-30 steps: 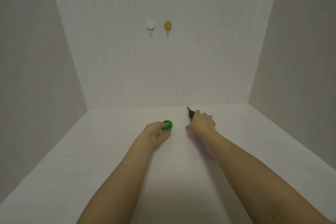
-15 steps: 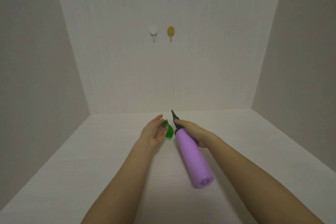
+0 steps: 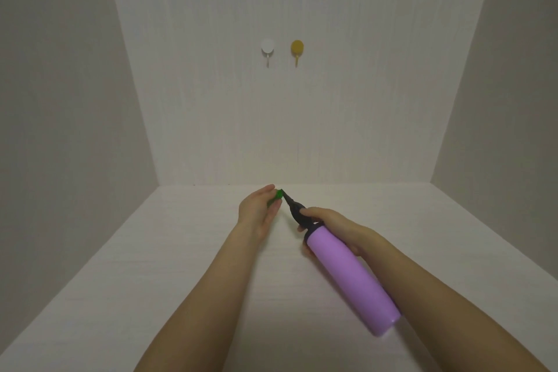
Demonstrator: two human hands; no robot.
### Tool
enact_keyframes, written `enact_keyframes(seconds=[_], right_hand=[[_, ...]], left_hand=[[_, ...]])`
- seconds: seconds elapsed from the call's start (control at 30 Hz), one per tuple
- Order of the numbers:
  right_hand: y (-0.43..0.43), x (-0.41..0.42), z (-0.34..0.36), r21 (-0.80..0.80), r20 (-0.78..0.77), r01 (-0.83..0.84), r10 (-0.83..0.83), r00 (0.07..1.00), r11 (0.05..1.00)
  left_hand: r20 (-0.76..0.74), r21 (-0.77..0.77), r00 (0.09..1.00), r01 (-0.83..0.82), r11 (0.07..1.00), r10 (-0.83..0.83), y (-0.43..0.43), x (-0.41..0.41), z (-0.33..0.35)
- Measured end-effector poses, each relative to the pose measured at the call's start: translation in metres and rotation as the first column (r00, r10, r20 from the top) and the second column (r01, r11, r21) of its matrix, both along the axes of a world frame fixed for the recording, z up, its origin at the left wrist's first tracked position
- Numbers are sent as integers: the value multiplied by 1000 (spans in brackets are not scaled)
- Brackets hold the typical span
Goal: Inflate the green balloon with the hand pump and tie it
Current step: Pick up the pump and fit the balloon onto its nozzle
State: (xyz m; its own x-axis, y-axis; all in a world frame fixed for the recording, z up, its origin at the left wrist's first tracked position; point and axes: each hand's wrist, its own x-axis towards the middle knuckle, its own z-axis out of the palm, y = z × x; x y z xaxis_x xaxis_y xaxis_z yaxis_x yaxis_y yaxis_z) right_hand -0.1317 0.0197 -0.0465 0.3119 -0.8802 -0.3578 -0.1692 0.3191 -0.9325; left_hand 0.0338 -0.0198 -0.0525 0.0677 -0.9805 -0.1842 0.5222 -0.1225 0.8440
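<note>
My left hand (image 3: 259, 212) pinches the limp green balloon (image 3: 276, 197) between thumb and fingers, and only a small part of the balloon shows past them. My right hand (image 3: 335, 225) grips the purple hand pump (image 3: 351, 276) at its dark front end. The pump slants from lower right up to the left, raised above the table. Its black nozzle tip (image 3: 286, 195) meets the balloon's neck, and I cannot tell whether it is inside.
The white table (image 3: 151, 266) is closed in by a back wall and two side walls. A white hook (image 3: 267, 47) and a yellow hook (image 3: 297, 48) are stuck high on the back wall.
My right hand lifted the pump off the table and swung its nozzle left to the balloon. My left hand raised the balloon from the table toward the nozzle.
</note>
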Motion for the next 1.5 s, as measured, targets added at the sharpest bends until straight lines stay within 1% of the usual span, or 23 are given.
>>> enact_keyframes(seconds=[0.1, 0.23, 0.43, 0.53, 0.63, 0.83, 0.97, 1.07, 1.23, 1.3, 1.37, 1.43, 1.5], right_hand=[[2, 2, 0, -60, -46, -18, 15, 999, 998], [0, 0, -3, -79, 56, 25, -20, 998, 997], [4, -1, -1, -130, 48, 34, -28, 998, 991], [6, 3, 0, -114, 57, 6, 1, 998, 993], [7, 5, 1, -116, 51, 1, 5, 999, 993], [5, 4, -2, -134, 55, 20, -13, 998, 991], [5, 5, -3, -119, 69, 12, -4, 998, 993], [2, 7, -4, -115, 103, 65, -53, 993, 991], [2, 10, -9, -193, 151, 166, -138, 979, 967], [4, 10, -9, -242, 131, 141, -112, 985, 960], [7, 9, -7, -297, 112, 110, -80, 991, 949], [8, 9, -5, -310, 124, 109, -74, 990, 944], [7, 9, -4, -287, 158, 136, -93, 983, 948]], left_hand=[[-26, -1, 1000, -6, 1000, 6, -1, -1, -1], [-79, 18, 996, -32, 999, 33, -4, 2, -1], [-134, 2, 990, -41, 999, 41, -7, 6, 4], [-59, -31, 997, -50, 998, 49, -7, 6, 5], [39, -76, 999, -15, 997, 18, -7, 6, 6], [245, -138, 969, 43, 990, -8, -4, 5, 3], [317, -147, 948, 75, 986, -24, -1, 3, 2], [370, -156, 929, 87, 984, -23, 3, -1, 0], [349, -158, 937, 82, 984, -23, 11, -10, -8], [379, -159, 925, 84, 984, -18, 12, -12, -12], [367, -163, 930, 90, 983, -24, 15, -13, -13], [305, -158, 952, 49, 986, 2, 17, -15, -13], [172, -117, 985, 3, 993, 17, 18, -15, -14]])
